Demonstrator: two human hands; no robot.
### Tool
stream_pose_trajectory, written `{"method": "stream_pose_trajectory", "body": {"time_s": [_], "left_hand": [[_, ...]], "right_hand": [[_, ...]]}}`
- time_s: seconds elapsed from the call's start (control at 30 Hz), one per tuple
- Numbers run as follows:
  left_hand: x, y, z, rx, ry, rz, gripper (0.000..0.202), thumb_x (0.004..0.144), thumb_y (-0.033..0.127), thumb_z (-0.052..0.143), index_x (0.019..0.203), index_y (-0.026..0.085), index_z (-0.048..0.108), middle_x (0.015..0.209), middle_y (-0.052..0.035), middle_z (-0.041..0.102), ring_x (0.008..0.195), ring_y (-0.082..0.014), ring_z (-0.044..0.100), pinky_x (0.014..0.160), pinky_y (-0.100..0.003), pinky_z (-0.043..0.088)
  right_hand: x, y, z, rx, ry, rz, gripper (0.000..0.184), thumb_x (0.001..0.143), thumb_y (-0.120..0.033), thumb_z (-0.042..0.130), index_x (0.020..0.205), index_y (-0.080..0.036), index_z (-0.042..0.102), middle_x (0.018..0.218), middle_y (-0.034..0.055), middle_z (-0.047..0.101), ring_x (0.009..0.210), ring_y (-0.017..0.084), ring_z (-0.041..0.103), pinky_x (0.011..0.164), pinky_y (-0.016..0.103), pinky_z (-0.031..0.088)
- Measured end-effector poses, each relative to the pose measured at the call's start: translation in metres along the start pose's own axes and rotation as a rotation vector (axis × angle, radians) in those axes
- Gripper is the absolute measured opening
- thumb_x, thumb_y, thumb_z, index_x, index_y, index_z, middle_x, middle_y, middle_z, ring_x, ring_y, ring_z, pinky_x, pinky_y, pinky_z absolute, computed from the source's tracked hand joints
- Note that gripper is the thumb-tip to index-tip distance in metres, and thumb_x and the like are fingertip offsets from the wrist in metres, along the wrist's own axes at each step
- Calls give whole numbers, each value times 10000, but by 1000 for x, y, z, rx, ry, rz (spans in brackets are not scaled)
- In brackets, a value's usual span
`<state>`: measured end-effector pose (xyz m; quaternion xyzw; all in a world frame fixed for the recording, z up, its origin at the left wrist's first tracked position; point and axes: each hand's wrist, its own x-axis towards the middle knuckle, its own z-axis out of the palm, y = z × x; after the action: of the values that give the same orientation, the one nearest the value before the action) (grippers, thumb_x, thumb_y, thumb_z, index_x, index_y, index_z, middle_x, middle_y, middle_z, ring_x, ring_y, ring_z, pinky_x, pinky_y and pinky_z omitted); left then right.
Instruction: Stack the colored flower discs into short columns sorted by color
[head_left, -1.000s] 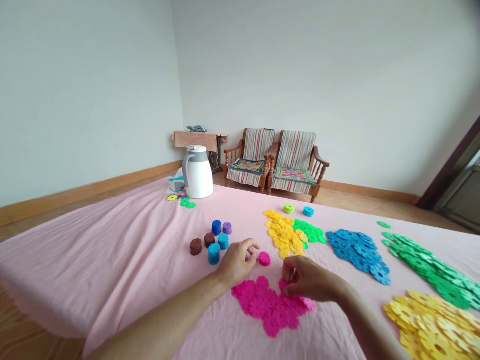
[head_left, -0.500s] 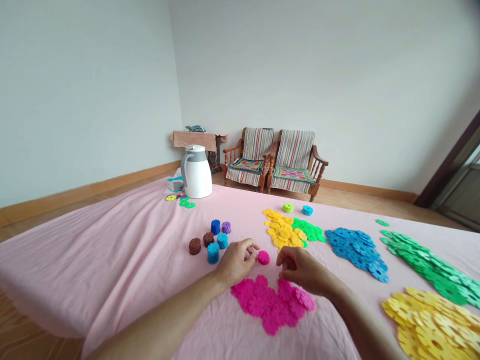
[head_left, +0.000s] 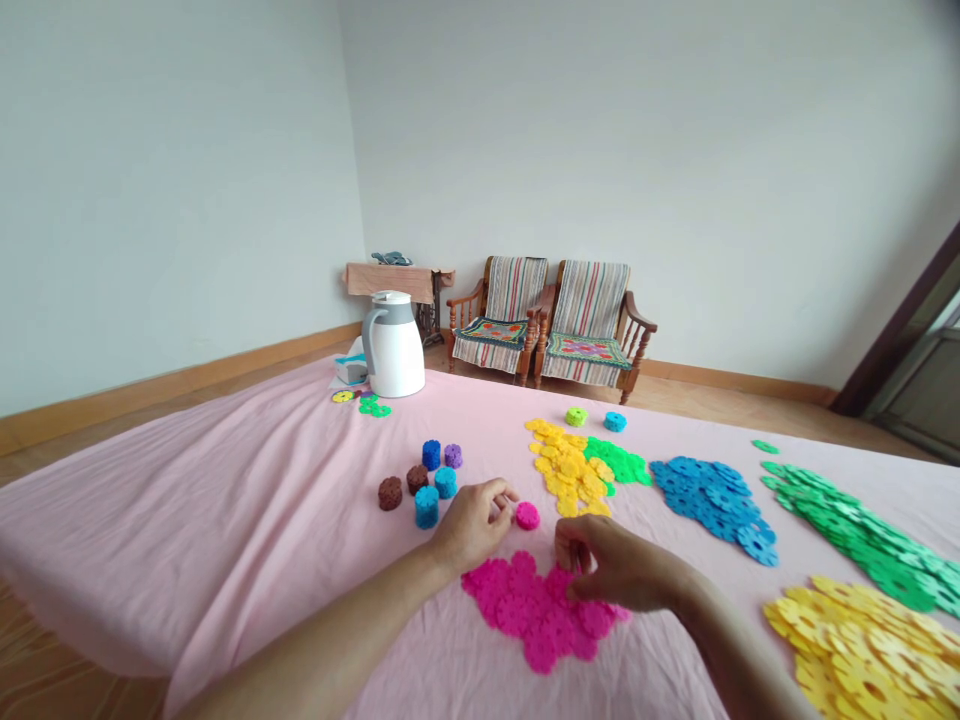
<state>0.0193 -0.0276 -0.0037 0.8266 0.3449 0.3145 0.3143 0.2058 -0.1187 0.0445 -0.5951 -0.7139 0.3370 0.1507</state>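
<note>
A heap of flat magenta snowflake discs (head_left: 534,610) lies on the pink cloth (head_left: 247,520) right in front of me. My right hand (head_left: 611,562) rests on the heap's far right part, fingers curled and pinched around discs there. My left hand (head_left: 474,520) sits just left of a small magenta stack (head_left: 527,515), fingers curled loosely beside it, thumb and fingertips close to the stack without clearly gripping it.
Short stacks in brown, teal, blue and purple (head_left: 427,484) stand left of my left hand. Yellow (head_left: 568,468), green (head_left: 621,462), blue (head_left: 712,492), long green (head_left: 862,535) and large yellow (head_left: 870,650) disc heaps spread right. A white jug (head_left: 393,345) stands far left; two wooden chairs (head_left: 551,325) behind.
My right hand lifted off the magenta heap toward the small stack, then came back down onto the heap. My left hand stayed beside the small magenta stack.
</note>
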Motion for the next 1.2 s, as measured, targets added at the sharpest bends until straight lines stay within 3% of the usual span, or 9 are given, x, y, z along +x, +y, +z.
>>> {"method": "stream_pose_trajectory", "body": {"time_s": [0.1,0.27,0.37,0.57,0.87,1.03,1.2], "left_hand": [[-1,2,0,5,30,1,177,782,180,482,889,158,621,717,-10,642,641,-125,601,590,-201,437],[-1,0,1,12,48,4,224,773,140,460,941,162,606,741,-4,635,565,-100,568,541,-191,408],[-1,-1,2,-6,41,21,239,771,125,452,960,165,594,740,0,629,555,-93,556,524,-182,395],[-2,0,2,-48,29,33,246,770,111,457,966,178,588,746,6,639,571,-91,562,529,-175,392],[-2,-1,2,-18,38,40,240,768,114,461,957,181,593,752,6,642,559,-92,563,531,-181,399],[-3,-3,2,49,90,34,234,773,122,465,962,184,588,792,-4,663,564,-101,574,554,-197,419],[-4,-1,2,27,62,57,266,778,103,456,997,187,581,797,-13,686,667,-131,619,612,-207,449]], "right_hand": [[5,-2,-1,230,58,-21,108,581,-79,518,614,-173,474,558,-67,450,525,62,398,478,184,275],[29,-2,10,582,485,37,109,638,-243,567,624,-177,481,510,-54,501,483,78,478,475,198,332],[45,3,22,692,553,84,154,616,-291,594,616,-180,487,472,-52,510,434,84,491,444,200,334],[61,14,36,506,623,115,135,615,-280,604,589,-180,517,452,-37,526,415,83,459,412,196,306],[54,19,33,207,666,113,111,698,-229,479,646,-173,560,554,6,605,529,128,559,499,218,367],[43,24,33,-46,603,107,215,642,-120,444,688,-171,647,662,32,665,620,144,583,574,229,375],[39,19,34,-95,555,98,257,647,-108,434,684,-186,677,664,41,683,646,158,602,607,242,378]]}}
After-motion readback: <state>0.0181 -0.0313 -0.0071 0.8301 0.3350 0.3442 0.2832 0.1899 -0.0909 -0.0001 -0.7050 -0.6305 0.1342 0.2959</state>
